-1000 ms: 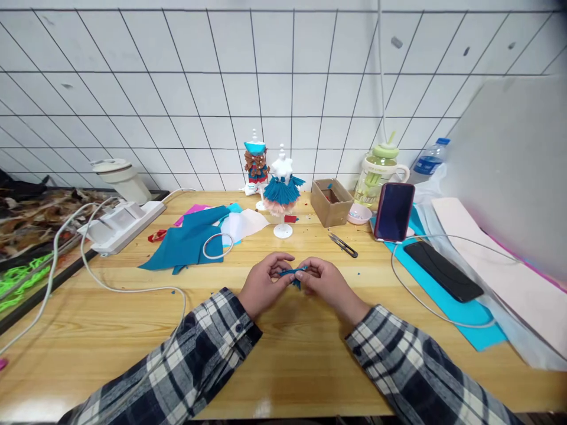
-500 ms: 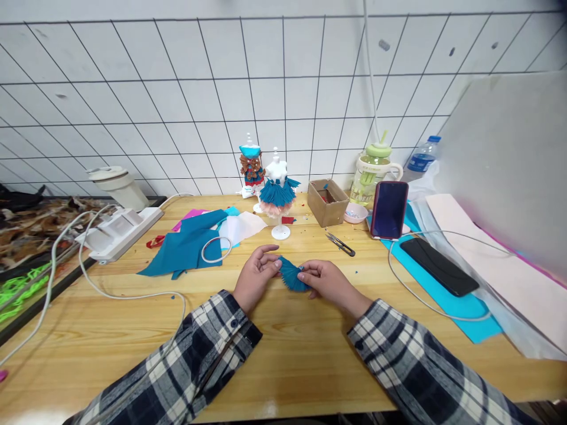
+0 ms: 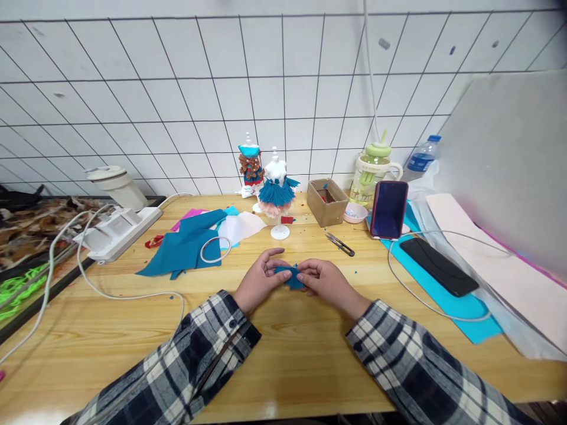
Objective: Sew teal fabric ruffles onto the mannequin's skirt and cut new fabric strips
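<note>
Left hand (image 3: 258, 282) and right hand (image 3: 326, 281) both pinch a small pleated teal fabric piece (image 3: 290, 276) between fingertips, low over the wooden table (image 3: 283, 348). Black thread snips (image 3: 342, 244) lie near, behind the right hand.

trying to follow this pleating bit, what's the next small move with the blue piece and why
Probably press the folds tighter together. Both the left hand and right hand pinch the small pleated blue fabric piece just above the wooden table, and it looks bunched between the fingertips, not yet flat or fixed.
</note>
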Tool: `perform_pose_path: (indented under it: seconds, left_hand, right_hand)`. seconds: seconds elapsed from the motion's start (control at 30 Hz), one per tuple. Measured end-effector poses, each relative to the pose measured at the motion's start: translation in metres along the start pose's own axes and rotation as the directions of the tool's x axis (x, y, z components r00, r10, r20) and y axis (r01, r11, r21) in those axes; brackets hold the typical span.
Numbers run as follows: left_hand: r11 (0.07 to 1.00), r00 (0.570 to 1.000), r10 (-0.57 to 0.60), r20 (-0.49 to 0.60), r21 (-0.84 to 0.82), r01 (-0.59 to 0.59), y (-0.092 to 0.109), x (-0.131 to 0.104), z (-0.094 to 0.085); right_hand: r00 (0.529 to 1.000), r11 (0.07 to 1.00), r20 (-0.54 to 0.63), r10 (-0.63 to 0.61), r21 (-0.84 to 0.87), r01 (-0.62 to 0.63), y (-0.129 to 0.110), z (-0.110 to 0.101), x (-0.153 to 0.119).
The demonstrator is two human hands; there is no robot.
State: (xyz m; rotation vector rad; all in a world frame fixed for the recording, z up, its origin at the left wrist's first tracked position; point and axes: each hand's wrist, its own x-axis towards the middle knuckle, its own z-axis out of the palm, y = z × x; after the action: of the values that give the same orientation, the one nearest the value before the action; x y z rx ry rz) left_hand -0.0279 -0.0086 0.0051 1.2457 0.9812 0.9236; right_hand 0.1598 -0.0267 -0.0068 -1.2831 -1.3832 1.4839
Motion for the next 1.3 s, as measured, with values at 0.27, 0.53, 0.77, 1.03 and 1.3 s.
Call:
perform_pose_path:
  seconds: [0.27, 0.53, 0.77, 1.03, 1.3]
  left_hand:
    - [0.959, 0.995, 0.089, 0.041, 0.267, -0.097, -0.003, -0.002, 0.002]
    - [0.962, 0.989, 0.14, 0.058, 0.23, -0.149, -0.003, -0.006, 0.007]
    - [0.98, 0.981, 0.17, -0.093, 0.125, -0.158, 0.002, -0.002, 0.002]
    - [0.993, 0.983, 0.12, -0.139, 0.036, -0.116, 0.007, -0.002, -0.002]
    - [0.992, 0.998, 0.035, 0.054, 0.117, -0.041, 0.003, -0.003, 0.003]
  right_hand:
    - [0.993, 0.992, -0.024, -0.118, -0.037, 0.118, -0.008, 0.001, -0.003]
    - [0.978, 0.981, -0.101, -0.183, -0.087, 0.174, -0.006, 0.002, -0.001]
    - [0.972, 0.98, -0.131, -0.197, -0.04, 0.194, -0.005, 0.0, 0.0]
    - [0.971, 0.981, -0.14, -0.195, -0.042, 0.191, -0.006, -0.003, 0.001]
    - [0.96, 0.972, -0.159, -0.23, -0.081, 0.219, -0.004, -0.002, 0.002]
